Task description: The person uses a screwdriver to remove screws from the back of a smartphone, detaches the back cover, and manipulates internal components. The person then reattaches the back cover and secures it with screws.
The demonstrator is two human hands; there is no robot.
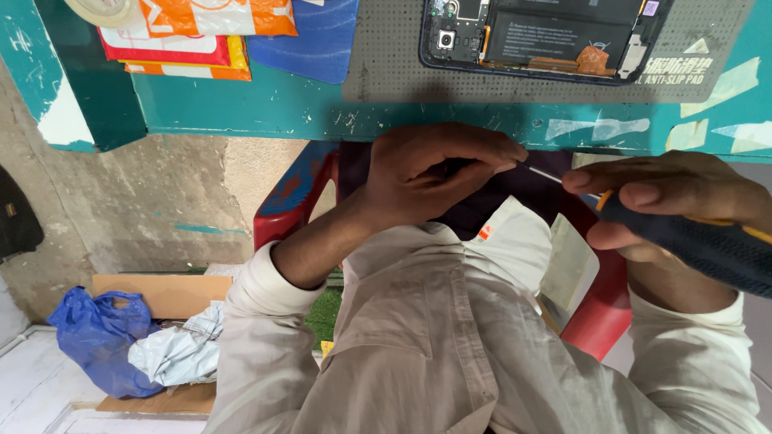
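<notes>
My right hand (663,201) grips a screwdriver (700,241) with a dark blue handle and orange trim; its thin metal shaft points left toward my left hand. My left hand (430,173) is closed, its fingertips pinched at the screwdriver's tip; what it pinches is too small to see. Both hands hover over my lap, just below the edge of a teal workbench (322,108). On the bench lies an opened phone (539,36) with its back removed, battery and camera module exposed, resting on a grey anti-slip pad (386,72).
Orange, red and blue packets (201,36) and a tape roll (100,10) lie on the bench's left. A red plastic stool (293,201) stands below me. On the floor at left are a blue plastic bag (100,337), a pale bag and flat cardboard (165,293).
</notes>
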